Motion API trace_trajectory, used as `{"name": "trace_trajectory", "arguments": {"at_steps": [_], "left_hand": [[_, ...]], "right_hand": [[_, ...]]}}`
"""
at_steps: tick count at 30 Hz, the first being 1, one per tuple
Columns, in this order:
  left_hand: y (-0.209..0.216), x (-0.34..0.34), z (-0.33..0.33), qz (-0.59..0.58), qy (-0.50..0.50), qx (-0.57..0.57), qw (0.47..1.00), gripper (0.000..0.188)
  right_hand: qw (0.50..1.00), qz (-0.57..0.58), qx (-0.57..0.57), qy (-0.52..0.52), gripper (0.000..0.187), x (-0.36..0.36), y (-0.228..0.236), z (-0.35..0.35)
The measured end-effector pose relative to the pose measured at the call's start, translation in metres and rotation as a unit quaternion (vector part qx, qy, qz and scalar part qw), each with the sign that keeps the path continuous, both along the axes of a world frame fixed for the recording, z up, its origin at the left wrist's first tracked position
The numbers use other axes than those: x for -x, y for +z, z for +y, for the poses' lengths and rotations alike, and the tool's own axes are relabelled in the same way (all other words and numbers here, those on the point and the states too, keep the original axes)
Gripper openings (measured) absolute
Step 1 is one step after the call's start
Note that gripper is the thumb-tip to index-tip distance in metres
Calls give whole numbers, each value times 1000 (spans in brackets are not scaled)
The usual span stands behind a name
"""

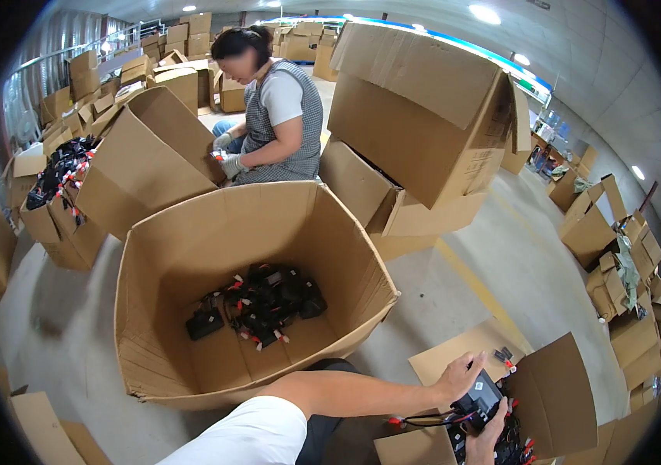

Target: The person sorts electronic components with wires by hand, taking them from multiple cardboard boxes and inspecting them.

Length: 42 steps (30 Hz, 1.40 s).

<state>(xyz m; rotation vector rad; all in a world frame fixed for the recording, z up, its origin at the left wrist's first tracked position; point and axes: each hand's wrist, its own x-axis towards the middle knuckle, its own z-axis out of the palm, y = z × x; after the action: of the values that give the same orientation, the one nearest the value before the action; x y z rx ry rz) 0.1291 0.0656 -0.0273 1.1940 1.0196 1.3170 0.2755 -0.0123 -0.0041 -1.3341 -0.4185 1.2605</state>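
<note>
Both hands gripped one black adapter over the small box: left hand closed on top, right hand apparently beneath. Few adapters lay in the large carton; many remained.

Black wired module, tilted, held
</note>
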Motion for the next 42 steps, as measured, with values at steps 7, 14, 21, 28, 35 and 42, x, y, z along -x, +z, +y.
{"name": "trace_trajectory", "arguments": {"at_steps": [7,14,21,28,35,42], "left_hand": [[2,-13,-2,-35,39,-6,999,57],[-10,-10,4,-15,5,41,999,63],[-1,-10,7,21,-36,63,997,62],[-24,-19,8,35,5,36,999,68],[-20,-20,8,79,-32,76,993,73],[-30,-19,10,76,-37,74,994,67]], "right_hand": [[999,9,-43,6,48,11,14,-6],[998,-35,40,-31,49,58,55,-13],[998,-55,-16,19,51,21,19,-6],[998,-50,6,20,54,26,23,-9],[997,-53,-17,45,52,30,32,-18],[995,-70,28,60,52,34,37,-18]]}}
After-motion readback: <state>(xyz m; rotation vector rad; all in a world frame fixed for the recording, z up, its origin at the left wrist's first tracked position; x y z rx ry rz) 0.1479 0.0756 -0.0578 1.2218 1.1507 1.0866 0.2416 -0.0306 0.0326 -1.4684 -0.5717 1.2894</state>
